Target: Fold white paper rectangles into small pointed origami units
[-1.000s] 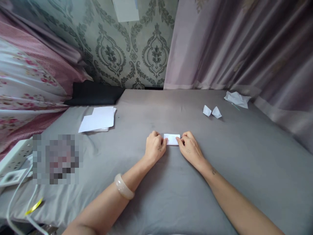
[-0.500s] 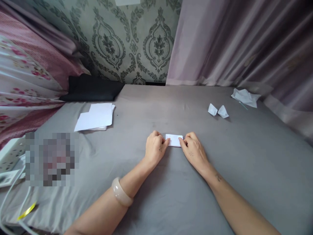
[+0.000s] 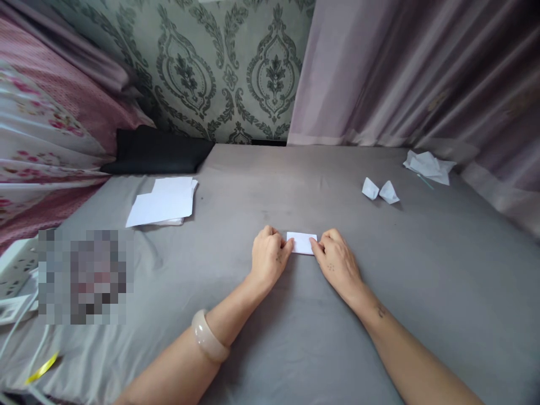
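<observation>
A small white folded paper [image 3: 301, 243] lies at the middle of the grey sheet, its long side running left to right. My left hand [image 3: 270, 256] pinches its left end, thumb on top and the other fingers curled. At the opposite end, my right hand [image 3: 336, 260] grips the paper in the same way. A pale bangle [image 3: 210, 337] circles my left wrist. The undersides of the fingers are hidden from view.
On the left lies a stack of white paper [image 3: 162, 203], with a folded black cloth [image 3: 160, 151] behind it. Two folded paper shapes [image 3: 388, 192] and a crumpled white paper pile [image 3: 430, 166] sit at the right. A power strip [image 3: 17, 267] is at the left edge.
The view has shifted slightly. Both hands keep their hold on the folded paper, with no clear movement against the sheet.
</observation>
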### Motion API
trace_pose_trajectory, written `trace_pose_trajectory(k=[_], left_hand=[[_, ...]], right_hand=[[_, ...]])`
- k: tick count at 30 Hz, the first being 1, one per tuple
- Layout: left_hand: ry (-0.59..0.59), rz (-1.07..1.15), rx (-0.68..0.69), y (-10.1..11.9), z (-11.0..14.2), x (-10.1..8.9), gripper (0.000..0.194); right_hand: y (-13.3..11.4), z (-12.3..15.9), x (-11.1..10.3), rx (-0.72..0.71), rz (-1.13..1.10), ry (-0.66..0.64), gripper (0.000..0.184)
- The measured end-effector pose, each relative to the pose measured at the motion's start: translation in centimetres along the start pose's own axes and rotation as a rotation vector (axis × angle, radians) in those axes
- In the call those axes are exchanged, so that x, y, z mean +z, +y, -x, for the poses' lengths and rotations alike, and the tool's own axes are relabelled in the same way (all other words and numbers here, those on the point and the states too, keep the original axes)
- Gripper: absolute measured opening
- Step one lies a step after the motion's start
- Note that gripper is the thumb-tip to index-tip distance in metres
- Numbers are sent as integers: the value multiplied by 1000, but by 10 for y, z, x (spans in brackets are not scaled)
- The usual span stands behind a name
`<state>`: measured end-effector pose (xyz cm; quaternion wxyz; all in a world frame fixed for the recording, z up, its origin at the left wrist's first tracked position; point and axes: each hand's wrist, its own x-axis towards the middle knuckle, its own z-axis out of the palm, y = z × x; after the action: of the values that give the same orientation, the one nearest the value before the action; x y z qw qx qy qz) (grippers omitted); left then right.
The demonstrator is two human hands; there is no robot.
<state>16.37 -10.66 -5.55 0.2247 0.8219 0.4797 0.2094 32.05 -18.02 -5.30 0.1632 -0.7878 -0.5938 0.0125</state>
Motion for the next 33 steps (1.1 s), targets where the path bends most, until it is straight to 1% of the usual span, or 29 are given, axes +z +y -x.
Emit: trace_pose_trajectory(k=[13, 22, 25, 28, 30, 32, 33], left_hand=[[-14, -7, -47, 3, 0, -1, 28], [-4, -27, -40, 2, -1, 1, 29], [2, -38, -18, -1, 0, 3, 29], [13, -50, 17, -3, 2, 4, 27], [29, -61, 33, -2, 3, 4, 22], [43, -82, 45, 0, 3, 2, 17], [47, -98, 64, 2, 3, 1, 15]], right_hand=[[-3, -1, -2, 8, 72, -18, 31], [-8, -2, -5, 54, 101, -67, 27], [-10, 0, -5, 42, 111, -55, 26], [-10, 3, -3, 37, 73, 6, 21], [-10, 4, -2, 6, 10, 71, 16], [-10, 4, 0, -105, -48, 101, 10], [-10, 3, 0, -180, -66, 91, 11]])
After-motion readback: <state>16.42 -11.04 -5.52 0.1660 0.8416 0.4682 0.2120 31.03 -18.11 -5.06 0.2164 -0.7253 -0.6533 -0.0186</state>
